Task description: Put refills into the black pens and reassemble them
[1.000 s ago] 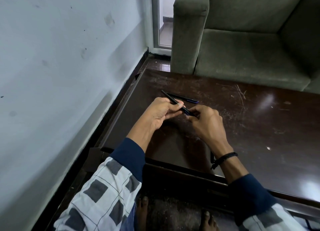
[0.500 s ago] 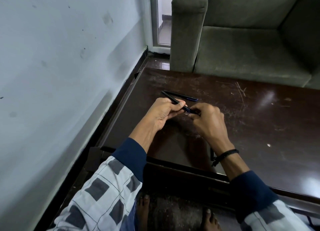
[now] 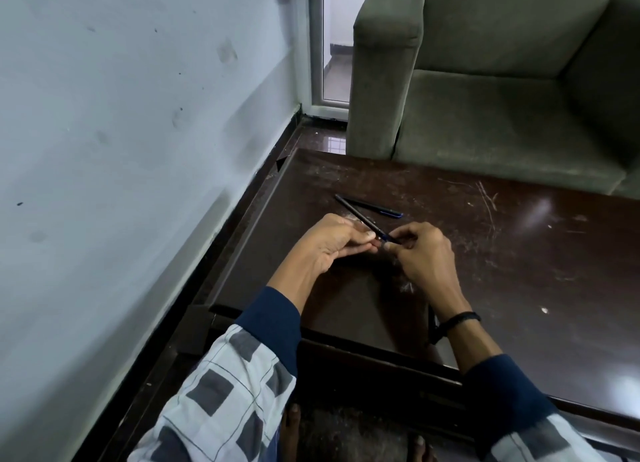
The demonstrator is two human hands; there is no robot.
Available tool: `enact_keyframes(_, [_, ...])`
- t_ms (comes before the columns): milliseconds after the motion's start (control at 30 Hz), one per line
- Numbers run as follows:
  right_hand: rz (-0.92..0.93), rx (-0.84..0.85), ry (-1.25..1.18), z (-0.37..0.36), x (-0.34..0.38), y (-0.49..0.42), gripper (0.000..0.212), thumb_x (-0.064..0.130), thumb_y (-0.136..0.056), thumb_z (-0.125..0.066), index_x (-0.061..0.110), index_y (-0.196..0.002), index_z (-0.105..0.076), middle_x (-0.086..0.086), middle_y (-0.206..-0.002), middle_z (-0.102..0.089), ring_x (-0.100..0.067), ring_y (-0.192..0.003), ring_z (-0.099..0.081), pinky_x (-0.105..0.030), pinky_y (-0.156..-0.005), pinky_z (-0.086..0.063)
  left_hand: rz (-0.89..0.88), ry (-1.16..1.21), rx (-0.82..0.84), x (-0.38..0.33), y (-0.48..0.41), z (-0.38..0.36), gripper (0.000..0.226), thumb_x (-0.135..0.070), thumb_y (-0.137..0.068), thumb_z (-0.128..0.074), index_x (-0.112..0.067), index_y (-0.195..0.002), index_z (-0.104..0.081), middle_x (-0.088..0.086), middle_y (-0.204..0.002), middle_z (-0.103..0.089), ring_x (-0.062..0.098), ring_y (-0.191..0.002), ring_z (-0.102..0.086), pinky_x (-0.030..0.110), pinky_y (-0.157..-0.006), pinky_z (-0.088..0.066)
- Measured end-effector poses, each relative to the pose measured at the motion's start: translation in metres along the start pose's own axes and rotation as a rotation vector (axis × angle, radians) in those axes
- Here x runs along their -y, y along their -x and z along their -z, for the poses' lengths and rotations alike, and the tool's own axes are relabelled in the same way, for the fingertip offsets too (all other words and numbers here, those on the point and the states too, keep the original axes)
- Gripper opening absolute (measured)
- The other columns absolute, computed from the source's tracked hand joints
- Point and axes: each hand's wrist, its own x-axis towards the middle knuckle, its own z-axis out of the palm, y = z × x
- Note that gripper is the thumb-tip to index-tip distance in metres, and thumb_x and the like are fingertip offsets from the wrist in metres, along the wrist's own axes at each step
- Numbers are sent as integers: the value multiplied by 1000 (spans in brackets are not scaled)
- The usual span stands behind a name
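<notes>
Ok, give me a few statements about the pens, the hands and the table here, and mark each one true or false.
1. The left hand and the right hand both hold one black pen. True.
2. A second pen lies on the table beyond the hands. True.
3. The black wristband sits on the left wrist. False: it is on the right wrist.
4. The black pen lies on the sofa. False: the hands hold it over the table.

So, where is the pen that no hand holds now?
In the head view the free pen lies on the table, just beyond the left hand and right hand, its left end near the far tip of the held pen.
</notes>
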Motion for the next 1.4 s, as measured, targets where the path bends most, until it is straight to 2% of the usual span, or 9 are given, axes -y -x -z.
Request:
enact_keyframes(167, [-36, -43, 12, 8, -9, -18, 22, 27, -82, -87, 25, -99, -74, 6, -93, -70, -15, -89, -65, -31, -77, -49, 21, -100, -31, -1, 2, 3, 12, 6, -89, -69, 3, -99, -76, 18, -89, -79, 22, -83, -79, 21, -68, -61])
enact_keyframes(333, [-41, 16, 76, 1, -10, -44, 21, 23, -80, -89, 23, -93, -72, 3, -91, -70, -17, -87, -65, -28, -75, -46, -7, -214, -142, -4, 1, 5, 10, -10, -93, -72, -8, -101, -76, 7, -85, -80, 10, -70, -74, 20, -64, -60])
enact_keyframes(567, [-30, 50, 73, -9, -16, -70, 19, 18, -80, -89, 23, -88, -72, 5, -85, -66, -17, -86, -64, -28, -75, -46, -105, -168, -275, -7, -4, 17, 10, -12, -94, -66, -11, -98, -75, 7, -87, -80, 10, -67, -71, 18, -57, -55])
enact_keyframes(700, [-18, 28, 68, -14, -17, -77, 17, 16, -81, -87, 17, -94, -76, 0, -91, -69, -18, -88, -63, -29, -76, -47, -131, -138, -291, -8, -6, 20, 10, -13, -94, -69, -9, -99, -76, 8, -86, -80, 9, -60, -69, 16, -52, -53])
enact_keyframes(867, [-20, 15, 56, -19, -19, -79, 18, 15, -82, -86, 15, -97, -77, -1, -95, -69, -19, -90, -63, -30, -77, -47, -144, -138, -288, -7, -6, 20, 10, -13, -93, -69, -9, -99, -76, 7, -85, -80, 8, -59, -69, 16, -53, -53])
enact_keyframes(1067, [-16, -13, 42, -22, -18, -80, 16, 15, -83, -86, 16, -95, -76, -3, -98, -69, -20, -92, -64, -29, -75, -45, -147, -147, -288, -8, -6, 20, 10, -15, -94, -69, -11, -100, -76, 5, -84, -80, 7, -61, -70, 17, -55, -54])
enact_keyframes(1233, [-27, -34, 21, -24, -18, -79, 15, 14, -82, -86, 17, -91, -74, -8, -102, -70, -26, -97, -66, -34, -81, -51, -156, -153, -280, -7, -6, 20, 9, -15, -94, -70, -11, -99, -76, 4, -83, -79, 7, -60, -70, 17, -55, -54])
enact_keyframes(1333, [-30, -37, 12, -25, -17, -79, 15, 14, -82, -86, 18, -90, -73, -6, -99, -69, -26, -96, -67, -32, -76, -48, -159, -153, -275, -6, -6, 21, 8, -16, -94, -70, -11, -98, -76, 4, -82, -80, 7, -60, -71, 17, -55, -54])
enact_keyframes(1400, [-33, -36, 14, -24, -16, -79, 17, 15, -82, -86, 17, -93, -73, -9, -106, -68, -27, -100, -65, -33, -79, -51, -160, -157, -269, -5, -7, 21, 9, -17, -94, -70, -11, -98, -76, 3, -82, -80, 7, -60, -71, 16, -55, -54])
